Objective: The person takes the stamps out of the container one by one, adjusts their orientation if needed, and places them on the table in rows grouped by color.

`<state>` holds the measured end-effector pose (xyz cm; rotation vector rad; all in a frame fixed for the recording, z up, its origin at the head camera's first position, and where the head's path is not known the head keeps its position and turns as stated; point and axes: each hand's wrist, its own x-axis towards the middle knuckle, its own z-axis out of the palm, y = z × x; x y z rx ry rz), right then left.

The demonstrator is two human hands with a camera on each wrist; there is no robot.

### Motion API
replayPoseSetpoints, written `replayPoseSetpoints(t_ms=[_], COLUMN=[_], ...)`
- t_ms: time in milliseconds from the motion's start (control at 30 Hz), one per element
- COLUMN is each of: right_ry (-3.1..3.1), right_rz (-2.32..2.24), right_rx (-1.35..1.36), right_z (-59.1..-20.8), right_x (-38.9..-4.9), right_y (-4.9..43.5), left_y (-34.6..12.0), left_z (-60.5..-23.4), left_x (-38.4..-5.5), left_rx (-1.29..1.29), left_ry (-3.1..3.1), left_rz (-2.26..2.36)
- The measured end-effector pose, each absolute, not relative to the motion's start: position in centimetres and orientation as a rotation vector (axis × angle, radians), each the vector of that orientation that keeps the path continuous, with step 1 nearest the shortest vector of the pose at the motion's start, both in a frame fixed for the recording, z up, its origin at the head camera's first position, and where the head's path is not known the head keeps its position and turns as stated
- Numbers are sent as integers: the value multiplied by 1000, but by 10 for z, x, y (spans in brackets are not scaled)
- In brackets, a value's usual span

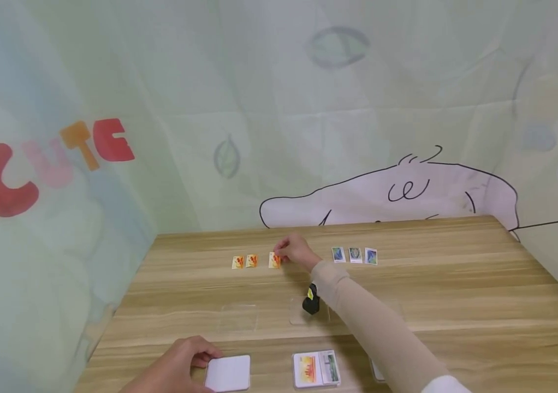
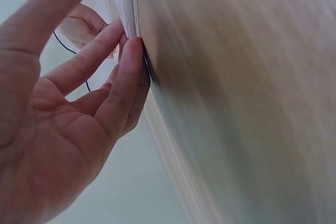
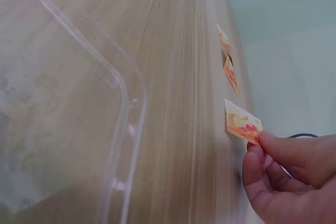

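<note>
Pinching a stamp (image 3: 243, 123) by one corner with right hand (image 1: 297, 251), likely sparing its face; gripping a case (image 1: 229, 373) with left hand (image 1: 177, 367), perhaps steadying it.

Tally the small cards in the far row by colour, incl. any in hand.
Orange cards: 3 (one pinched by the right hand)
Blue-green cards: 3
Total: 6
</note>
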<state>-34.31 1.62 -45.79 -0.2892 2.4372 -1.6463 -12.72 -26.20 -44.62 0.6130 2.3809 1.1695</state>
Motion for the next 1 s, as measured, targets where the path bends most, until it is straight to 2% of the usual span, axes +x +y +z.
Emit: replayPoseSetpoints(t_ms=[400, 833, 1000], right_ry=[2522, 2673, 2759], right_rz=[-1562, -1420, -1377], right_rx=[-275, -369, -431], right_z=[-457, -459, -461], right_x=[-343, -346, -346], right_y=[9, 5, 2], left_y=[-262, -262, -261], left_z=[-446, -447, -446], left_x=[-126, -125, -125], left_rx=[604, 645, 589], left_ry=[2409, 2418, 2415], left_rz=[1142, 1137, 1130])
